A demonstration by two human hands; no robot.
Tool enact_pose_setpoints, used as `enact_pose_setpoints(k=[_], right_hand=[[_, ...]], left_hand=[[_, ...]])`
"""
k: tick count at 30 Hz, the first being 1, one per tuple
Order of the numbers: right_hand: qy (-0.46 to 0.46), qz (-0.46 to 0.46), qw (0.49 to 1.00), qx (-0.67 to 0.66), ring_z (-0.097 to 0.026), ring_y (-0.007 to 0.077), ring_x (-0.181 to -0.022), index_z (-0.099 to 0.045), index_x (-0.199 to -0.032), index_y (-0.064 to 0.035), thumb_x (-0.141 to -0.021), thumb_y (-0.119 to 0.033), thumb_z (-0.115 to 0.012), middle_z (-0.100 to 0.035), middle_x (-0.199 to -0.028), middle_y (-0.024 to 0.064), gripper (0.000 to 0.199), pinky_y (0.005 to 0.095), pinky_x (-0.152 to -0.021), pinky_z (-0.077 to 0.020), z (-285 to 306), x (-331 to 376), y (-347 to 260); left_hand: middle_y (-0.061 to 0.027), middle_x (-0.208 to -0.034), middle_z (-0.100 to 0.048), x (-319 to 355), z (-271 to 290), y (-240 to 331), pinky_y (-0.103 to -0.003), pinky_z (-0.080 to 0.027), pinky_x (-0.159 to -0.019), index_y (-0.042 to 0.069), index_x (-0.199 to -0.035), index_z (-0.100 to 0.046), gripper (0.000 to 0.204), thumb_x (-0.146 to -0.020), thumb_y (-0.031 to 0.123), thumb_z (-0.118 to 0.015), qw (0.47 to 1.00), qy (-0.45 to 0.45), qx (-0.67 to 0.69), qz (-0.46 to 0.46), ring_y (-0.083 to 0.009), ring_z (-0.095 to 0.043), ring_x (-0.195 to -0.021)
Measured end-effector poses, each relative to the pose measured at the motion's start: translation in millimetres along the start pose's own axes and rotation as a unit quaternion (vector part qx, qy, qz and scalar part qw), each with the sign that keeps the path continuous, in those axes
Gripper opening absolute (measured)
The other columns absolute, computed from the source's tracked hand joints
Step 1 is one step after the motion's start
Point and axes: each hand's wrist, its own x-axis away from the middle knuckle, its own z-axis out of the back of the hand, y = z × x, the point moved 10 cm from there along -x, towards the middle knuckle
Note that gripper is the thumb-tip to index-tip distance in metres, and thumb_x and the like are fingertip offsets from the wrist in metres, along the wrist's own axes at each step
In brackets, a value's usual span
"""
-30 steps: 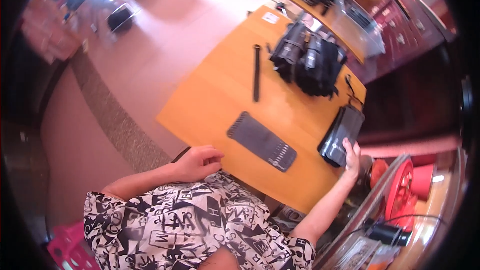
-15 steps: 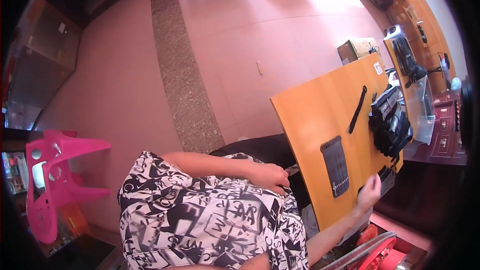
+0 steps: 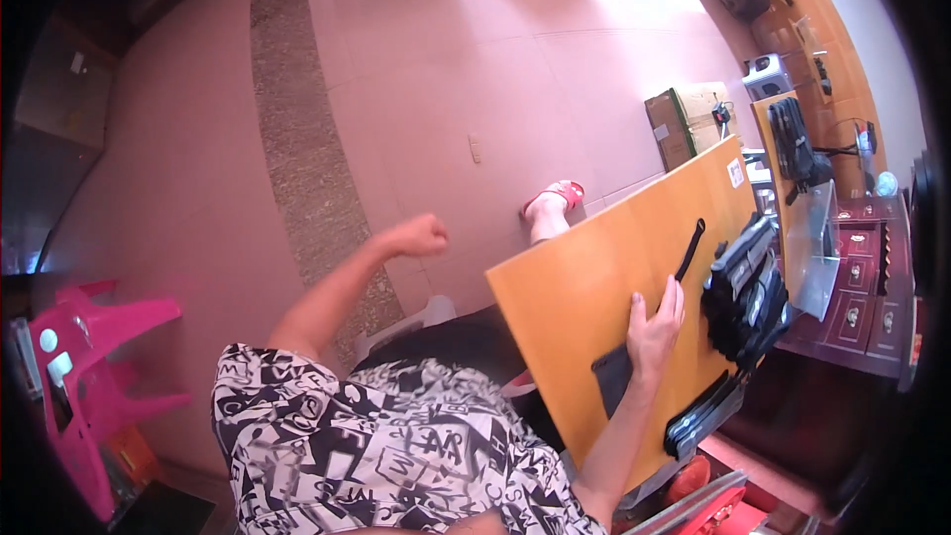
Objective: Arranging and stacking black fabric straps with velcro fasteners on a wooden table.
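My left hand (image 3: 421, 236) is raised over the floor to the left of the table, closed into a fist with nothing showing in it. Above the wooden table (image 3: 555, 287) is my right hand (image 3: 654, 327), its thumb and fingers spread and nothing held. Its fingertips lie close to the lower end of a black strap (image 3: 690, 250); I cannot tell whether they touch. A flat dark grey stack of pouch-like pieces (image 3: 612, 376) lies partly hidden by my right forearm. To the right is a bulky pile of black and grey fabric items (image 3: 748, 287).
More dark flat pieces (image 3: 703, 416) are stacked at the table's right edge. Beyond the table stand a cardboard box (image 3: 688, 119) and a dark red drawer cabinet (image 3: 857, 287). A pink plastic chair (image 3: 99, 367) is at left. A foot in a red slipper (image 3: 565, 196) rests beside the table.
My left hand has risen from my lap, outward over the floor. My right hand has moved from the table's right edge toward the strap, its fingers now spread. The whole view has shifted.
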Motion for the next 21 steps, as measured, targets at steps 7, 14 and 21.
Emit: enact_pose_setpoints(k=[7,14,21], right_hand=[[-0.057,-0.023,0.997,0.035,-0.045,0.0419,-0.116,-0.048,-0.127,0.0054,-0.09,-0.035,-0.058,-0.045,-0.13,0.0235,0.056,0.0489,-0.098,-0.0373,-3,-12,-16],[-0.113,-0.051,0.985,0.118,-0.049,0.0422,-0.11,-0.05,-0.125,0.0053,-0.094,-0.046,-0.046,-0.049,-0.125,0.0241,0.06,0.0491,-0.093,-0.0406,-14,-21,-9],[-0.092,-0.106,0.986,0.085,-0.055,0.0364,-0.101,-0.058,-0.113,0.006,-0.081,-0.001,-0.056,-0.055,-0.116,0.0226,0.033,0.0421,-0.085,-0.0467,-6,-16,2]], left_hand=[[-0.0249,-0.123,-0.052,-222,55,-160,-0.047,-0.044,-0.093,0.004,-0.12,-0.054,0.042,-0.078,0.01,-0.052,0.956,0.173,-0.187,0.144,-0.0409,-0.053,-0.109],[-0.0218,-0.146,-0.025,-342,54,-175,-0.052,-0.031,-0.106,0.018,-0.134,-0.046,0.052,-0.084,0.013,-0.057,0.92,0.174,-0.307,0.169,-0.0382,-0.031,-0.134],[-0.0123,-0.133,-0.049,-316,24,-241,-0.051,-0.036,-0.102,0.014,-0.114,-0.061,0.031,-0.083,0.015,-0.058,0.888,0.25,-0.367,0.119,-0.0335,-0.041,-0.126]])
